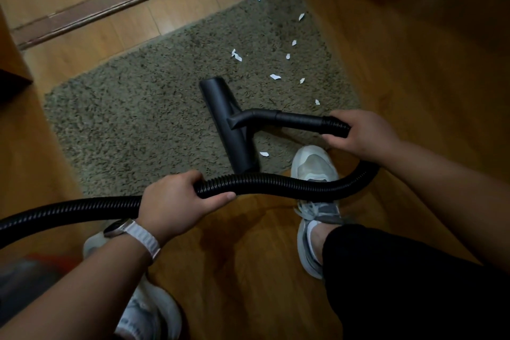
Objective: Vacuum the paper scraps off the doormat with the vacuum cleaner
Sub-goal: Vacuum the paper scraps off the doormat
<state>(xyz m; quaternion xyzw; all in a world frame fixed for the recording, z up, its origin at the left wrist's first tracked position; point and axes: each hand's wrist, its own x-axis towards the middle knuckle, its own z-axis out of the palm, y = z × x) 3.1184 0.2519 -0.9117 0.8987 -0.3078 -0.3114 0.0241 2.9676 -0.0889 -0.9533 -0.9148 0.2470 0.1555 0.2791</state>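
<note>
Black ribbed hose (276, 181) fills both hands: the right grip (361, 132) is curled round it just where it meets the stiff tube (298, 120), and the left grip (176, 201) is wrapped round it further back, with a slack loop sagging between the two. Out from the right grip the tube runs to the flat nozzle (226, 121), which lies on the shaggy grey-green doormat (138, 119). One paper scrap (264, 154) lies just beside the nozzle's near end, between the two grips. The other scraps (276, 76) are scattered beyond the right grip, on the far side of the tube, and none is under the nozzle. Under the loop a pale shoe (314, 165) stands at the mat's near edge, on the wooden floor (262, 243). The likely trouble is the loop: swung with the next stroke, it could catch on the shoe and jerk the nozzle, or brush the near scrap off onto the floor. A sideways sweep may also push light scraps ahead of the nozzle instead of taking them in, and suction could bunch the loose mat.
</note>
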